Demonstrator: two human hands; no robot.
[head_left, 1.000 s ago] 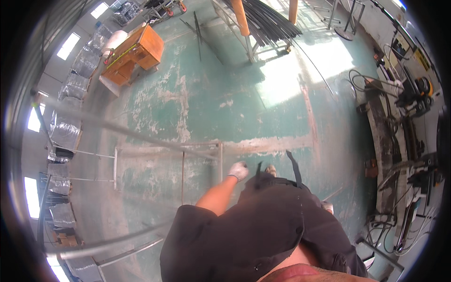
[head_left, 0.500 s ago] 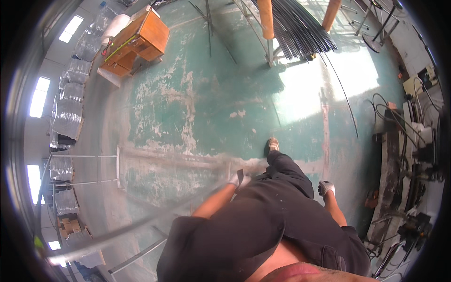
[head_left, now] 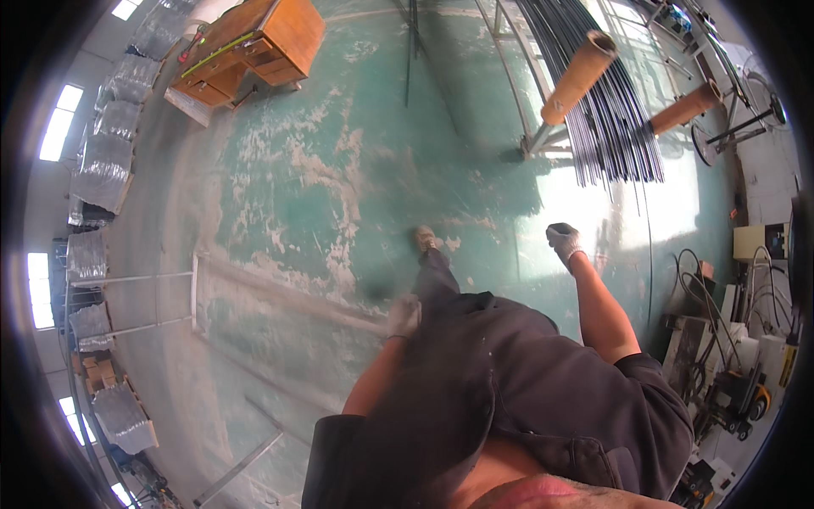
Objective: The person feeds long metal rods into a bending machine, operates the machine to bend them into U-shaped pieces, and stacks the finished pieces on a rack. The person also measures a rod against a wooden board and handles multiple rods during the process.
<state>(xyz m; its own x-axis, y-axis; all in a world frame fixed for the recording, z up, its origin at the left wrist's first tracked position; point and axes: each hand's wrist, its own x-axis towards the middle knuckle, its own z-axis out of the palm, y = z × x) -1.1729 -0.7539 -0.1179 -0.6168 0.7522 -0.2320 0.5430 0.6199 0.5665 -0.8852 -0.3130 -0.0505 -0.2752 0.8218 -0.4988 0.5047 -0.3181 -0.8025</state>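
My right hand (head_left: 564, 241), in a pale glove with dark patches at the fingers, is held out in front on the right. Its fingers are curled in and nothing sticks out of them. Beyond it lies a bundle of long thin black rods (head_left: 593, 110) on a metal rack (head_left: 536, 136); hand and rods are apart. Close to my left thigh is my left hand (head_left: 404, 315), also in a pale glove. Motion blurs its fingers, so their pose is unclear. One shoe (head_left: 425, 239) of mine shows on the worn green floor (head_left: 407, 182).
Brown cardboard-like tubes (head_left: 585, 76) stick up at the rack. A wooden desk (head_left: 254, 51) stands far left. Wrapped silvery stacks (head_left: 106, 174) line the left wall, near a thin metal frame (head_left: 194, 293). Machines with cables (head_left: 708, 314) are along the right.
I have moved forward, and the rack and rods appear closer. My right hand has swung forward and up from beside my hip. My left hand has drawn back toward my thigh.
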